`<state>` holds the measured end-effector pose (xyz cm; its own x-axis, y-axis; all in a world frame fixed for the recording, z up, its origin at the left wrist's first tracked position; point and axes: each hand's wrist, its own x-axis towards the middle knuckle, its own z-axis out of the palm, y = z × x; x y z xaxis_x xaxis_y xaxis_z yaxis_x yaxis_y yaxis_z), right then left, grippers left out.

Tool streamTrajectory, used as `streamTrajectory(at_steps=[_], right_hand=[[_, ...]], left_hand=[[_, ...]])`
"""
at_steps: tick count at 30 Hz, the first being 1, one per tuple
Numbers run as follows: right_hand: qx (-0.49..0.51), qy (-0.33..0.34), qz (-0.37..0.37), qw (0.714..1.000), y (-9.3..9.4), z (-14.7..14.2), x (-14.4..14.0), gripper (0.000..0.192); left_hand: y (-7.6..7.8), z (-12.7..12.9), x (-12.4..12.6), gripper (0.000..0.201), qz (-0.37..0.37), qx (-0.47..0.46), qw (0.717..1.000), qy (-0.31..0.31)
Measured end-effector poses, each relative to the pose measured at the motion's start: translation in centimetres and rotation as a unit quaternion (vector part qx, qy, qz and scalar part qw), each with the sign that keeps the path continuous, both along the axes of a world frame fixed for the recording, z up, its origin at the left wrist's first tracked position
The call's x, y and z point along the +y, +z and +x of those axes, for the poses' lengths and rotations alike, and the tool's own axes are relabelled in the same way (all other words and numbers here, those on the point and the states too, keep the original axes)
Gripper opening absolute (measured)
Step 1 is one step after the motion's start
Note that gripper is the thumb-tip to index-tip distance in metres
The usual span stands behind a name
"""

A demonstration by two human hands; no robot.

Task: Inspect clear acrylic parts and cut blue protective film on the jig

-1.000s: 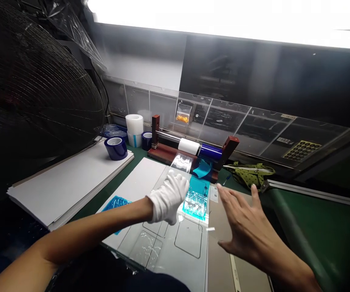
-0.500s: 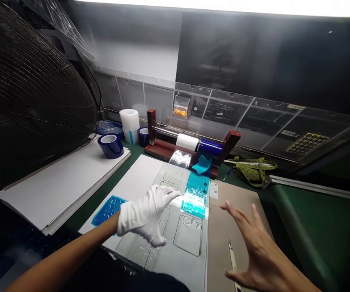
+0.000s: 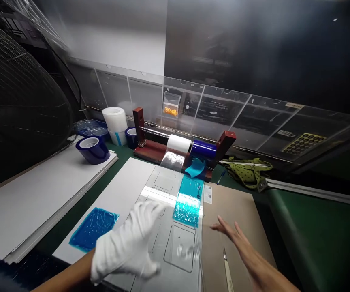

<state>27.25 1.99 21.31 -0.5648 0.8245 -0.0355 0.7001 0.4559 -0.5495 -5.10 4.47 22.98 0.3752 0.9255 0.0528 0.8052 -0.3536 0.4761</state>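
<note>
My left hand, in a white glove, hovers above the drawn sheet with thumb and fingers apart, holding nothing that I can see. My bare right hand is open over the brown board, its fingers spread. Between the hands lies a clear-covered sheet with black rounded outlines; a blurred, shiny transparent shape shows there, too unclear to name. A strip of turquoise film covers its upper right part. A craft knife rests on the brown board, just left of my right hand.
Behind the sheet, a dark red stand carries a white film roll and a blue film roll. A blue film piece lies at left. A blue tape roll sits on stacked white boards. A green pouch lies right.
My view has shifted and come nearer the table. My left hand has moved left and down in view; my right hand's thumb has dropped out of sight. Both stay open.
</note>
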Motion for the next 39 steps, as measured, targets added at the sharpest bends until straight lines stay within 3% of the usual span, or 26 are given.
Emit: streamTrajectory(at_steps=[2, 4, 8, 10, 13, 18, 22, 26, 28, 30, 31, 33, 34, 36, 39], right_hand=[[-0.021, -0.061, 0.017, 0.998, -1.9, 0.2, 1.8, 0.119], [-0.049, -0.147, 0.022, 0.988, -5.7, 0.2, 3.9, 0.117], [-0.081, -0.214, -0.02, 0.973, -14.6, 0.1, 7.6, 0.119], [-0.1, -0.221, -0.04, 0.969, -17.2, 0.1, 8.5, 0.122], [-0.119, -0.243, -0.043, 0.962, -18.0, 1.0, 8.3, 0.116], [-0.159, -0.386, -0.054, 0.907, -16.3, 3.9, 2.8, 0.047], [-0.172, -0.472, -0.095, 0.859, -17.1, 3.3, -3.2, 0.033], [-0.11, -0.52, -0.09, 0.842, -18.2, 1.4, -5.7, 0.028], [-0.06, -0.526, -0.1, 0.842, -17.1, 0.9, -6.2, 0.036], [0.035, -0.518, -0.117, 0.847, -14.4, 0.3, -7.0, 0.045], [0.091, -0.505, -0.128, 0.848, -12.5, -0.2, -7.6, 0.048], [0.307, -0.444, -0.188, 0.82, -7.9, -1.5, -9.1, 0.046], [0.365, -0.401, -0.226, 0.809, -5.5, -2.4, -10.0, 0.042], [0.394, -0.335, -0.272, 0.812, -1.3, -4.0, -11.8, 0.04], [0.356, -0.302, -0.196, 0.862, 1.9, -5.5, -13.9, 0.043]], left_hand=[[-1.5, 1.0, 1.4, 0.098, 0.01, 0.046, 0.996, 0.074], [-3.4, 1.9, 2.3, 0.102, 0.008, 0.071, 0.988, 0.14], [-7.6, 2.9, 1.7, 0.113, -0.019, 0.006, 0.991, 0.129], [-8.9, 2.8, 0.8, 0.113, -0.035, -0.037, 0.992, 0.114], [-9.5, 2.1, -0.5, 0.109, -0.053, -0.084, 0.99, 0.102], [-8.9, 1.4, -2.7, 0.109, -0.035, -0.14, 0.986, 0.081], [-8.2, 2.0, -4.4, 0.105, -0.044, -0.181, 0.982, 0.037], [-6.0, 3.4, -5.4, 0.108, -0.075, -0.153, 0.984, -0.053], [-4.6, 4.1, -5.6, 0.11, -0.091, -0.14, 0.981, -0.095], [-3.1, 4.7, -5.7, 0.114, -0.096, -0.134, 0.977, -0.136], [-2.4, 5.0, -5.8, 0.116, -0.094, -0.13, 0.975, -0.156], [-1.1, 5.6, -6.0, 0.121, -0.1, -0.12, 0.97, -0.188], [-0.6, 5.8, -6.2, 0.123, -0.106, -0.117, 0.967, -0.199], [0.3, 6.4, -6.5, 0.125, -0.119, -0.117, 0.962, -0.218], [1.3, 7.1, -7.0, 0.123, -0.128, -0.13, 0.952, -0.246]])
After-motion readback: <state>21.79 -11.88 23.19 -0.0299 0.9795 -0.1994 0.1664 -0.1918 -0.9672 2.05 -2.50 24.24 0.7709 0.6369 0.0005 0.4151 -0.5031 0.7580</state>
